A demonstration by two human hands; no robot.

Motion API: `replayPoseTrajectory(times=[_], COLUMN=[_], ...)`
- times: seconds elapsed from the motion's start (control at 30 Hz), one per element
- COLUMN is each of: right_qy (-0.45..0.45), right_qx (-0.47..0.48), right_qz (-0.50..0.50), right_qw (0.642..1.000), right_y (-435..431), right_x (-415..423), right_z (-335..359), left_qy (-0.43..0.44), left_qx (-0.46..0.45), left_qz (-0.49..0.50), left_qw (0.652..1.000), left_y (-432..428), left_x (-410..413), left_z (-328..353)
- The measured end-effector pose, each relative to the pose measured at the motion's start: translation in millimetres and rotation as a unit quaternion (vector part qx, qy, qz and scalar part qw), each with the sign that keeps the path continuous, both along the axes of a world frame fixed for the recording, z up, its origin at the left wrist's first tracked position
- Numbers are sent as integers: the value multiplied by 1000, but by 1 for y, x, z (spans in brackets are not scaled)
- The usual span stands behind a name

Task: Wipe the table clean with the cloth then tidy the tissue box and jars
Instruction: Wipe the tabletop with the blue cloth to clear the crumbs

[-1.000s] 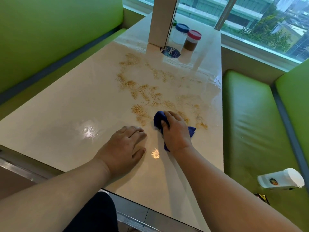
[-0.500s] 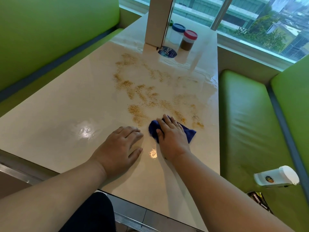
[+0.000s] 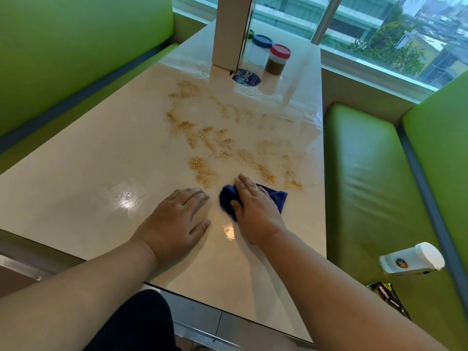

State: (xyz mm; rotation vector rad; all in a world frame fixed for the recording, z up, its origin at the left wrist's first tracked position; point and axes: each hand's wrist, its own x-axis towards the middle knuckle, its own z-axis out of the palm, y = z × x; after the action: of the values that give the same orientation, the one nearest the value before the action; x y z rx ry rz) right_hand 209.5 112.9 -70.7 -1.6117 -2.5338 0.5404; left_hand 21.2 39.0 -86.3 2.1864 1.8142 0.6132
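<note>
A cream table carries a wide scatter of tan crumbs across its middle and right. My right hand presses flat on a blue cloth just below the crumbs, fingers straight. My left hand rests flat on the table beside it, to the left. At the far end stands a tall tan tissue box. Behind it are a blue-lidded jar and a red-lidded jar with brown contents. A round dark label lies in front of the jars.
Green benches line both sides, the right one holding a white cup on its side and a dark wrapper. A window runs behind the far end. Wet streaks shine near the table's right edge.
My right hand has flattened out on the cloth, and the cloth now spreads wider to the right under it. My left hand stays in place.
</note>
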Motion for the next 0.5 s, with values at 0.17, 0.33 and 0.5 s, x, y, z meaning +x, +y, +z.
replayPoseTrajectory(times=[0.17, 0.33, 0.5], right_qy=[17, 68, 57], right_qx=[31, 80, 43], right_qz=[117, 7, 17], right_qw=[992, 994, 997], right_y=[-24, -11, 5], right_x=[20, 25, -12], right_z=[-5, -11, -3], left_qy=[-18, -18, -19], left_qx=[-1, 3, 2], left_qz=[1, 4, 19], left_qw=[1000, 1000, 1000], left_y=[0, 0, -2], left_x=[1, 1, 3], left_z=[1, 1, 3])
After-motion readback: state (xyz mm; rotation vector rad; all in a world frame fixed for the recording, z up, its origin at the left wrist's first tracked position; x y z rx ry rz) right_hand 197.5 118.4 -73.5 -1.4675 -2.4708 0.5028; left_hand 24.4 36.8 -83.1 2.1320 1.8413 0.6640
